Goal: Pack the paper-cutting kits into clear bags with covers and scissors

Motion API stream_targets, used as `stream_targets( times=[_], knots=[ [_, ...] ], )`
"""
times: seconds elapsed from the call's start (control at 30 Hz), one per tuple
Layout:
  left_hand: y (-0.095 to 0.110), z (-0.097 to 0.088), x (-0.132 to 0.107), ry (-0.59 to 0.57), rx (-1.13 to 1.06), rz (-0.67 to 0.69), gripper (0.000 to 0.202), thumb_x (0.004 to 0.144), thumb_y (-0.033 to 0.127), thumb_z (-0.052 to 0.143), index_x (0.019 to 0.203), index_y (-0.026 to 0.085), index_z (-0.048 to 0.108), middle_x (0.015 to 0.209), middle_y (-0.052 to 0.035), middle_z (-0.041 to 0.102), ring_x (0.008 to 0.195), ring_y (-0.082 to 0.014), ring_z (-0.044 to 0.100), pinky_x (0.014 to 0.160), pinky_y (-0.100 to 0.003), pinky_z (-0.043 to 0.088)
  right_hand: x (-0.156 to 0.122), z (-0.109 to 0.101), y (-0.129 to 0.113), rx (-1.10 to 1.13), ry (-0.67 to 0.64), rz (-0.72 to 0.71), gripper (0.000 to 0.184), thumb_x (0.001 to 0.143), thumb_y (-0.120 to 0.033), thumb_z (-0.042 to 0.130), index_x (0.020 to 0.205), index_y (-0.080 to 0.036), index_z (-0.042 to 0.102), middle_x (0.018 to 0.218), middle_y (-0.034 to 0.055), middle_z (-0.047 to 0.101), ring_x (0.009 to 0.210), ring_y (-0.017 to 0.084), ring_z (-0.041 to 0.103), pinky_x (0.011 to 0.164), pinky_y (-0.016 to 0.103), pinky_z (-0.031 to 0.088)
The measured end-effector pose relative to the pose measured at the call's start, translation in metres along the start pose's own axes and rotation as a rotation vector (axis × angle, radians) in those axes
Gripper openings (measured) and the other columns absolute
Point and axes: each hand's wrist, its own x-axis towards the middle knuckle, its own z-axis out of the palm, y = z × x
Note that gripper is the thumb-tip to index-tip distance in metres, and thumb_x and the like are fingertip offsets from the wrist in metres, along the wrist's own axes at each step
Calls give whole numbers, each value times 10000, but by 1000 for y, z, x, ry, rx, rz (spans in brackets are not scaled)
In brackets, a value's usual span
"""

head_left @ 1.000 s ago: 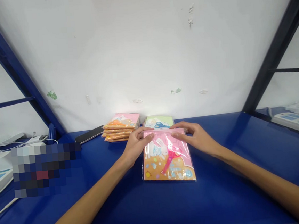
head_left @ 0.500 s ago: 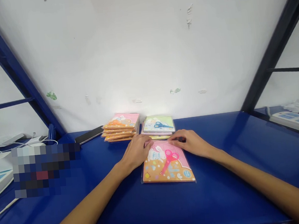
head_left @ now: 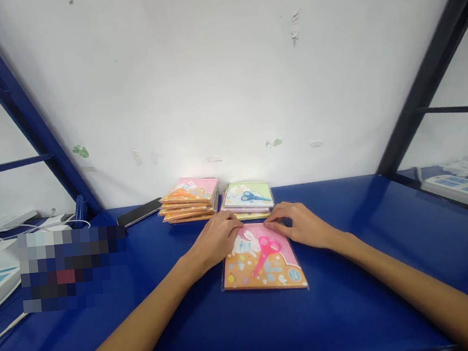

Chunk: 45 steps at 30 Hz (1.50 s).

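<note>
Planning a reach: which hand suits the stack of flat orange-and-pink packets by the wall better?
Probably the left hand: it lies nearer that stack. The right hand is farther off, at the far edge of the rectangular pink-and-orange packet.

Readable text: none | packet: blue badge, marks too small to read | left stack: print too small | right stack: likewise | right strip: markings unreadable | left strip: markings unreadable

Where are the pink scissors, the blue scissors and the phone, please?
Pink scissors point(head_left: 264, 253), head view: where handles meet blades.
Blue scissors point(head_left: 256, 197), head view: the middle.
Phone point(head_left: 140, 212), head view: dark top face.
</note>
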Motion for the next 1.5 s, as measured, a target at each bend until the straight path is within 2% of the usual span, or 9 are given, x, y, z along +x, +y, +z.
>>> stream_targets(
  times=[0.1, 0.23, 0.4, 0.6, 0.73, 0.93, 1.13, 1.3, 1.5],
  knots=[
    [4, -2, -1, 0, -15, 25, 282, 948, 168, 511, 1007, 188, 787, 997, -104, 702, 981, -235, 649, 908, -344, 505, 0, 0, -4, -12, -2, 15, 301, 998, -398, 539, 1004, -230, 789, 1017, 71, 775, 924, 251, 683, 817, 370, 500],
    [10, -5, -2, -15, -57, 34, 323, 901, 102, 497, 1085, 142, 760, 1055, -116, 697, 1048, -243, 634, 959, -353, 494, -1, 1, -7, -3, -11, -12, 309, 1017, -388, 512, 1011, -220, 771, 1028, 70, 770, 953, 249, 668, 840, 370, 491],
    [20, -9, -2, -100, -117, 79, 387, 950, 106, 424, 1202, 132, 716, 1154, -125, 668, 1123, -245, 591, 1029, -392, 459, 0, 3, -14, 3, -76, -94, 378, 1065, -377, 407, 1043, -212, 746, 1053, 87, 735, 1002, 240, 638, 904, 378, 480],
    [29, -9, -2, -128, -41, 113, 380, 985, 139, 397, 1219, 132, 696, 1181, -129, 654, 1155, -257, 566, 1050, -405, 442, 1, 6, -18, -63, -105, -115, 367, 1066, -331, 406, 1102, -192, 744, 1110, 105, 710, 1056, 243, 628, 964, 396, 463],
    [32, -9, -1, -153, 17, 103, 399, 980, 113, 361, 1203, 103, 692, 1143, -132, 653, 1108, -253, 586, 1006, -389, 467, 0, 10, -16, -90, -66, -109, 305, 1019, -254, 488, 1184, -190, 736, 1139, 101, 717, 1084, 243, 638, 977, 390, 473],
    [29, -12, -1, -167, 66, 78, 380, 960, 110, 380, 1180, 101, 690, 1115, -137, 630, 1074, -260, 598, 985, -399, 486, -4, 10, -9, -139, -10, -78, 349, 875, -102, 513, 1101, -184, 767, 1108, 68, 761, 1055, 244, 672, 964, 393, 489],
    [22, -13, -3, -162, 111, 89, 360, 942, 101, 379, 1110, 99, 697, 1081, -145, 640, 1056, -271, 609, 975, -409, 499, -7, 4, -2, -158, 19, -17, 356, 826, -77, 480, 956, -199, 789, 1020, 34, 788, 991, 236, 701, 915, 361, 505],
    [17, -11, -2, -133, 88, 38, 363, 919, 91, 389, 1071, 95, 718, 1059, -147, 667, 1054, -275, 628, 981, -415, 508, -6, 0, -5, -155, 22, 40, 346, 811, -82, 480, 884, -206, 795, 963, 23, 793, 899, 223, 718, 860, 341, 515],
    [33, -5, -2, -135, -27, 83, 432, 862, 55, 414, 1198, 124, 676, 1163, -120, 653, 1135, -245, 599, 1036, -379, 478, -5, 10, -17, -129, -2, -44, 433, 803, -76, 473, 1079, -181, 789, 1110, 56, 777, 1027, 228, 697, 931, 332, 509]
  ],
)
